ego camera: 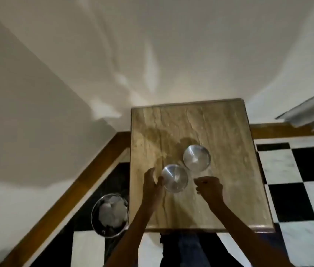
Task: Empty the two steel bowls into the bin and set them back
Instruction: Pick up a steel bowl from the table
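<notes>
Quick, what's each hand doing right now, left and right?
Left hand: fingers on the rim of the near steel bowl; a full grip cannot be told.
Right hand: loosely curled, holding nothing visible.

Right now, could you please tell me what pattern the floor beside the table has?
The floor is a black-and-white checkerboard of tiles, clearest in the head view, right of the table.

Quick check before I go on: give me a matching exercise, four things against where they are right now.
Things:
1. near bowl
2. far bowl
3. bin
4. right hand

Places:
A. on the floor, left of the table
B. touched by the left hand
C. over the table, clear of both bowls
D. on the table, untouched

Pairs: 1-B, 2-D, 3-A, 4-C
</notes>
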